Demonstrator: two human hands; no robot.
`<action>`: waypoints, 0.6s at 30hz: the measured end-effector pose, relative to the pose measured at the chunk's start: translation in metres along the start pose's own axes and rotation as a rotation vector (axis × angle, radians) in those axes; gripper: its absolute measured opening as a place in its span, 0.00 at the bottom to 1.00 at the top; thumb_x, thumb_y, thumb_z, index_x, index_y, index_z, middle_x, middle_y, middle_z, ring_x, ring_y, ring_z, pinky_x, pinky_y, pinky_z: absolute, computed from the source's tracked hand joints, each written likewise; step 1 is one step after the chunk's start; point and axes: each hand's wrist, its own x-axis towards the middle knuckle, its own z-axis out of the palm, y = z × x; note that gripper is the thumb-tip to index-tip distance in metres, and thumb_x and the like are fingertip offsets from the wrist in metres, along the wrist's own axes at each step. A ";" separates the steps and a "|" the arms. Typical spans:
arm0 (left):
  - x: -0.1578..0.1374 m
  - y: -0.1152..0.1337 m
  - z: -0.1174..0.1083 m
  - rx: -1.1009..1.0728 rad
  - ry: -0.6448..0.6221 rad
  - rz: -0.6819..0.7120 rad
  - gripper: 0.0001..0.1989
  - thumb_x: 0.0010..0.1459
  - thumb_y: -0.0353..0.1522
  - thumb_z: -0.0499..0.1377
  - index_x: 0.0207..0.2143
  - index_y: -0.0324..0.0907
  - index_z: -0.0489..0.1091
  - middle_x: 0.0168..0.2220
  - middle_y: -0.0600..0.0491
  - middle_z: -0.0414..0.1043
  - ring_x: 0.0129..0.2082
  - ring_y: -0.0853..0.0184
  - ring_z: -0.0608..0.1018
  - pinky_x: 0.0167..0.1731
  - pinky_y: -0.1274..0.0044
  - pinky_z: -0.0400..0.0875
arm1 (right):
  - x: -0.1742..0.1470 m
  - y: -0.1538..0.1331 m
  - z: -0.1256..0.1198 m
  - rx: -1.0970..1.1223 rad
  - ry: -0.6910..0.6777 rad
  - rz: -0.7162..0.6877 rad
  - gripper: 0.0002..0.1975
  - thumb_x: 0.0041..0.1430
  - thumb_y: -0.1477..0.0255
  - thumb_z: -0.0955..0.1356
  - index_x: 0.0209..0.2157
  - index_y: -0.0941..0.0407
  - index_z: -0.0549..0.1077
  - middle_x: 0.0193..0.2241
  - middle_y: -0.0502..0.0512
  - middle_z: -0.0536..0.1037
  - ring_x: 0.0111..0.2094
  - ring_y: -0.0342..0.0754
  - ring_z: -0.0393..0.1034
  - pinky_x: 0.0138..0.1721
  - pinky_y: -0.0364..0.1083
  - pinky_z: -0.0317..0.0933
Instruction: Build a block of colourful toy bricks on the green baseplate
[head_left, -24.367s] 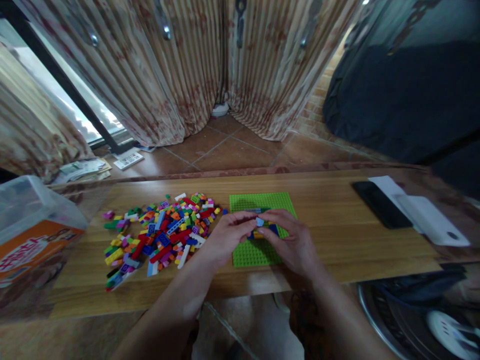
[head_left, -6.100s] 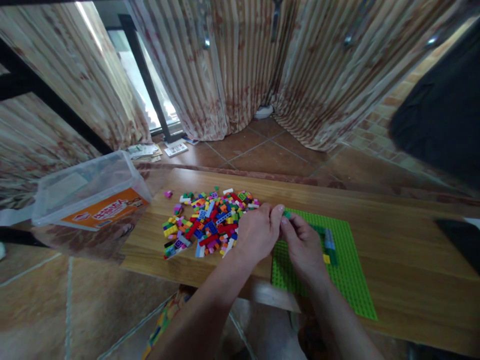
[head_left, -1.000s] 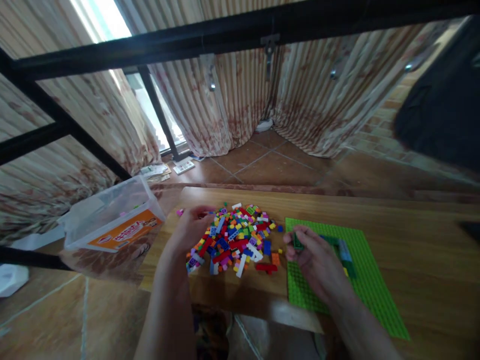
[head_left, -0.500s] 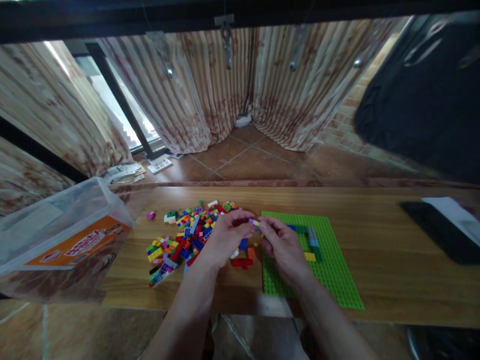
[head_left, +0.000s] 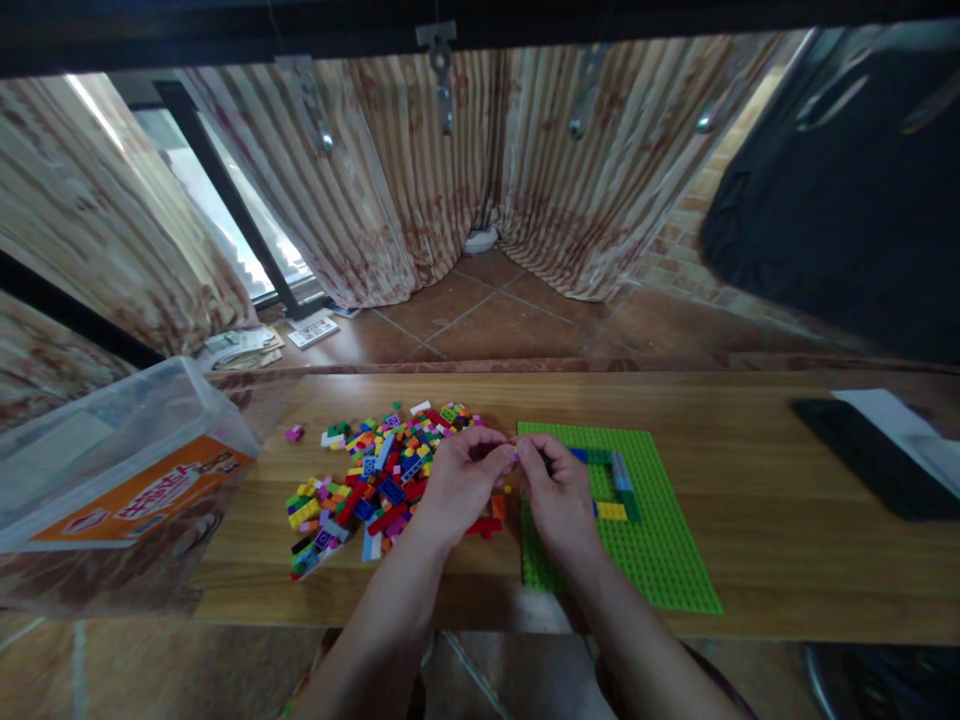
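Reads dim indoors | takes cool daylight from window at upper left, nearly washed out | leaves dark cloth at right in deep shade | shows pale glare on front edge of surface | renders small bricks slightly soft | stretches plastic box toward left edge, wide-angle

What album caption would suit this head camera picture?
Left hand and right hand held close together, between a loose heap of colourful bricks and a green baseplate.

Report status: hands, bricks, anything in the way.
Left hand and right hand pinching small piece, mostly hidden. Brick outline on green baseplate, partly behind right hand. Loose brick pile, partly behind left hand.
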 end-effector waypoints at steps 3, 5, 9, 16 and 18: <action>-0.001 0.001 0.001 -0.051 0.019 -0.022 0.08 0.45 0.33 0.65 0.27 0.37 0.73 0.21 0.57 0.70 0.22 0.74 0.69 0.24 0.81 0.64 | 0.000 0.002 0.002 0.046 0.006 0.018 0.14 0.58 0.59 0.67 0.30 0.56 0.74 0.27 0.51 0.75 0.30 0.46 0.67 0.33 0.44 0.61; -0.002 0.001 0.001 -0.074 0.030 -0.032 0.08 0.44 0.32 0.66 0.26 0.37 0.73 0.20 0.57 0.70 0.22 0.74 0.69 0.24 0.81 0.64 | 0.000 0.002 0.004 0.056 0.009 0.035 0.14 0.57 0.58 0.68 0.29 0.56 0.74 0.27 0.52 0.75 0.29 0.46 0.67 0.30 0.43 0.61; -0.002 0.002 -0.001 -0.093 0.052 -0.036 0.07 0.43 0.32 0.66 0.25 0.37 0.73 0.20 0.57 0.70 0.21 0.74 0.69 0.24 0.81 0.64 | -0.001 -0.001 0.006 0.082 0.022 0.070 0.16 0.54 0.56 0.69 0.28 0.55 0.74 0.22 0.50 0.73 0.25 0.44 0.64 0.25 0.42 0.57; -0.002 -0.001 -0.006 -0.144 0.035 -0.066 0.09 0.43 0.33 0.68 0.27 0.37 0.75 0.20 0.56 0.72 0.22 0.74 0.72 0.24 0.83 0.66 | -0.003 -0.006 0.012 0.316 0.018 0.229 0.18 0.48 0.54 0.72 0.27 0.55 0.72 0.16 0.42 0.63 0.16 0.37 0.45 0.17 0.40 0.41; 0.000 0.000 -0.010 -0.153 0.030 -0.076 0.10 0.44 0.34 0.68 0.28 0.37 0.75 0.21 0.56 0.72 0.22 0.75 0.72 0.24 0.83 0.67 | -0.002 -0.002 0.011 0.249 0.017 0.214 0.18 0.50 0.54 0.71 0.28 0.55 0.73 0.18 0.43 0.65 0.16 0.38 0.48 0.17 0.41 0.43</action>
